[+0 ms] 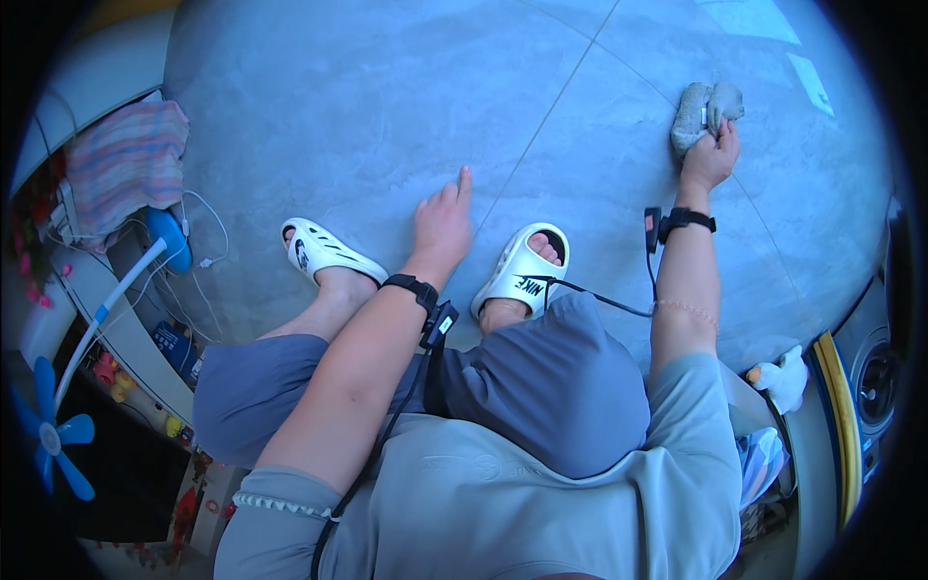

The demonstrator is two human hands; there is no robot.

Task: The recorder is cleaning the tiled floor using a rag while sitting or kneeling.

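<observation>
My left hand [444, 225] is low over the grey floor between my feet. Its index finger is stretched forward, while the other fingers curl under; nothing shows in it. Out to the far right, my right hand [710, 160] grips the near end of a bunched grey cloth [691, 118] lying on the floor. A small pale tag or strip shows on the cloth's middle. My fingertips on its underside are hidden.
White slippers [330, 249] are on my feet. At the left stand a blue fan [50, 438], white cables [206, 261] and a striped cloth [129, 159]. A white plush toy [781, 379] sits at the right beside a front-loading washing machine [878, 382]. Thin joint lines cross the floor.
</observation>
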